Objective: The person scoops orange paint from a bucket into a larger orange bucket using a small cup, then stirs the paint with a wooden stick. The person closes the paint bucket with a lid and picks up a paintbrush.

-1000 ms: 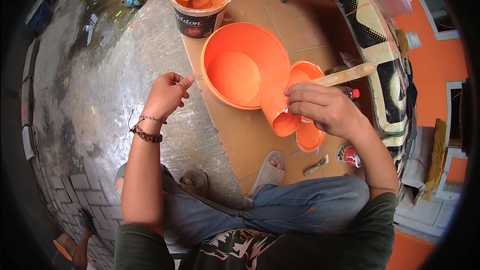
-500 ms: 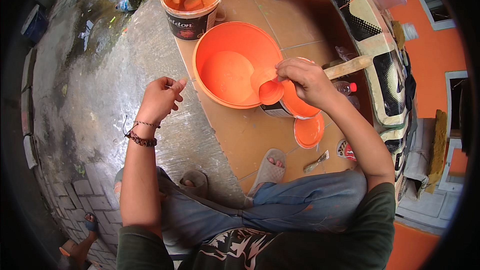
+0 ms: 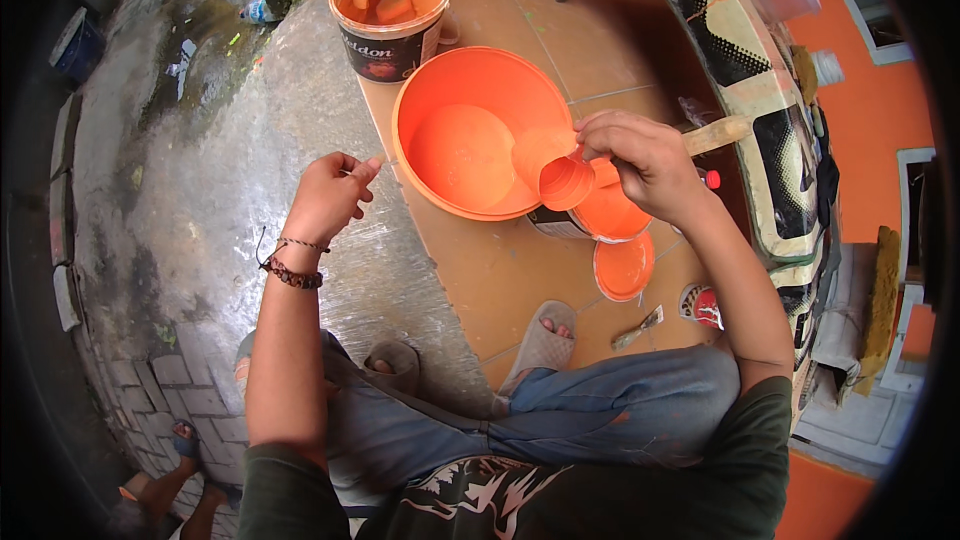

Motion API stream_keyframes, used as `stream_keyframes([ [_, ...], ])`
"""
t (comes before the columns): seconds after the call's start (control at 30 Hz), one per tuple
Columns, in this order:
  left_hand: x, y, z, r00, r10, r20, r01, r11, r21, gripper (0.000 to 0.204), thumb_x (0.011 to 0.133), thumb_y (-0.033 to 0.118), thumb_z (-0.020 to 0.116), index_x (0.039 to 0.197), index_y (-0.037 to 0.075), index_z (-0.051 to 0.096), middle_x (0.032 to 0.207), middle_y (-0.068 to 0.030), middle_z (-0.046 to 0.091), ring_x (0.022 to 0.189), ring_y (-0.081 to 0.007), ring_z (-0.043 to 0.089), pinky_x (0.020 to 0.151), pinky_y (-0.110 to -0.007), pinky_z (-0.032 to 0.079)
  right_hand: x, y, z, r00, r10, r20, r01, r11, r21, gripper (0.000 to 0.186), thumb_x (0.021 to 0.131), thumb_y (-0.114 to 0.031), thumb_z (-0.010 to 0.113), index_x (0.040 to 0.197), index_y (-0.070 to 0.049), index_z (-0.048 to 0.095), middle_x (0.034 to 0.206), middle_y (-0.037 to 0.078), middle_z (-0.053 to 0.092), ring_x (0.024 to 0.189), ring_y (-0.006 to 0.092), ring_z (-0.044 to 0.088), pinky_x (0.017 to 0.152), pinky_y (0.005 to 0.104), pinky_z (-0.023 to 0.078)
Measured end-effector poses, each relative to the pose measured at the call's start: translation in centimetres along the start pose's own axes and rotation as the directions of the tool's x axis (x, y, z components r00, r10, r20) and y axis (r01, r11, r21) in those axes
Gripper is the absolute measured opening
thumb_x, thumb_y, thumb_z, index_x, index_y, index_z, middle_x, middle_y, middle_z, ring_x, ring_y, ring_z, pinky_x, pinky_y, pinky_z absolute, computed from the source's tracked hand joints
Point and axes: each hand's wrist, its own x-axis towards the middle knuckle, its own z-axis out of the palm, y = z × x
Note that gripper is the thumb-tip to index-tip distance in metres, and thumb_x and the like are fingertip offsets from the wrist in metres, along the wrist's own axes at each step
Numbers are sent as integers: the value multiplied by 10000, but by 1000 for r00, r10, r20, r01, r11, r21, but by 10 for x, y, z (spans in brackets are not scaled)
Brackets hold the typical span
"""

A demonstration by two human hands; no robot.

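My right hand grips an orange cup by its rim, tilted at the right side of a large orange tub. Just beside them an open paint bucket holds orange paint, with an orange lid below it on the tiles. A wooden handle extends rightward behind my right hand. My left hand is raised left of the tub, thumb and fingers pinched; what it holds, if anything, is too small to tell.
A black-labelled bucket with paint tools stands behind the tub. A scraper and red can lie near my sandalled feet. A patterned bench runs along the right. Another person's legs show at lower left.
My right hand and the cup have moved away from me, higher in the picture, toward the tub. My left hand stays pinched at about the same place. Another person's second leg has appeared.
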Motion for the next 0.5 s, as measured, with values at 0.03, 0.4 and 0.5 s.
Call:
stream_keyframes([
  [0.03,0,1,1,1000,6,0,-6,1000,5,391,901,353,672,913,-32,611,727,-78,632,621,-134,590,547,-270,481,6,3,6,998,-27,59,27,1000,-11,278,647,188,546,841,-6,590,872,90,649,886,283,656,727,366,544],
  [0.4,-5,-3,-6,999,-5,-34,8,996,92,410,904,341,674,942,-63,612,743,-89,633,648,-135,602,560,-267,491,83,-23,44,819,-296,492,311,949,53,41,755,-32,579,779,-32,612,780,99,604,734,290,627,655,411,512],
  [0.5,-6,-6,-11,999,-6,-49,11,996,91,398,905,336,673,937,-56,613,744,-88,635,646,-134,601,558,-267,490,78,-30,42,804,-277,526,328,945,-5,59,758,-33,586,815,-24,597,824,79,599,827,260,611,634,398,499],
])
